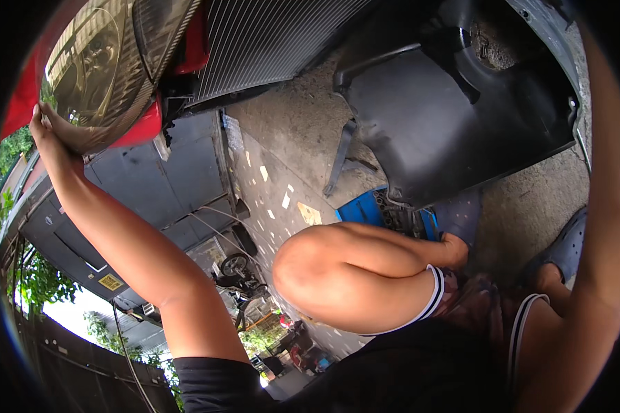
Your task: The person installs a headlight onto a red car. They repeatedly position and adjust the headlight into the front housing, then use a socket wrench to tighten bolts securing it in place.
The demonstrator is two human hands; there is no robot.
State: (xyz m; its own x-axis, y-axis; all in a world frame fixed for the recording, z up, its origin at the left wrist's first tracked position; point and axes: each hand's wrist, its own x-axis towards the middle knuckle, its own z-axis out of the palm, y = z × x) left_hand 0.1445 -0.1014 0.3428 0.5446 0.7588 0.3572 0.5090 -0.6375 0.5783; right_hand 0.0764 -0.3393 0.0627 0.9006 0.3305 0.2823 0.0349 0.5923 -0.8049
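Observation:
My left hand (56,138) is at the upper left with its fingers on the lower edge of a car's headlight (89,65), which sits among red body panels (145,117). My thumb side is partly hidden by the lamp. My right arm (603,206) runs up along the right rim, and its hand is outside the picture. A large black plastic splash panel (434,124) lies beside the finned radiator (255,41) at the top, over the concrete floor.
A blue tool case (358,206) with sockets sits beside my bent leg. A black strip piece (341,155) lies near the panel. A grey vehicle body or gate (138,179), a small wheeled vehicle (238,268) and foliage are farther back at the left. Pale scraps dot the pavement.

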